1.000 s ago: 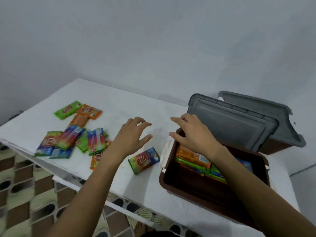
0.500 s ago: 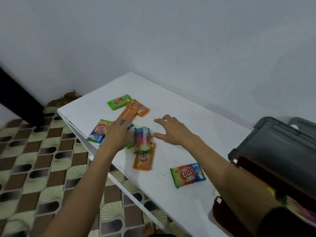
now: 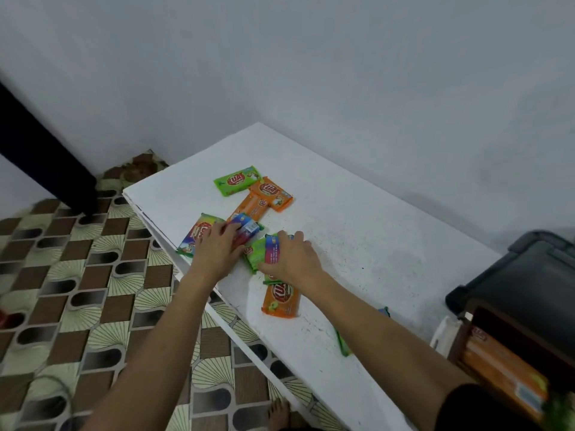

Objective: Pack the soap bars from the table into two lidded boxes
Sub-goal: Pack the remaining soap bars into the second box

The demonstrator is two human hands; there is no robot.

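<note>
Several wrapped soap bars lie in a loose cluster on the white table (image 3: 357, 231). A green one (image 3: 238, 180) and an orange one (image 3: 273, 194) are farthest from me. My left hand (image 3: 217, 250) lies flat over a blue-red bar (image 3: 247, 228) and a rainbow bar (image 3: 199, 233), with its thumb hidden. My right hand (image 3: 292, 259) covers a multicolour bar (image 3: 270, 253), thumb and fingers at opposite edges; the bar rests on the pile. An orange bar (image 3: 281, 298) lies just below that hand. The brown box (image 3: 466, 334) at the right holds orange bars (image 3: 497, 365).
A dark grey lid (image 3: 529, 275) stands open behind the brown box. A green-edged bar (image 3: 342, 342) peeks out from under my right forearm. The table's left edge (image 3: 161, 244) drops to a patterned floor, where a bare foot (image 3: 278, 415) shows. A wall runs behind the table.
The view has swung left, away from the box. Both hands reached from near the box to the soap cluster and now rest on bars there.
</note>
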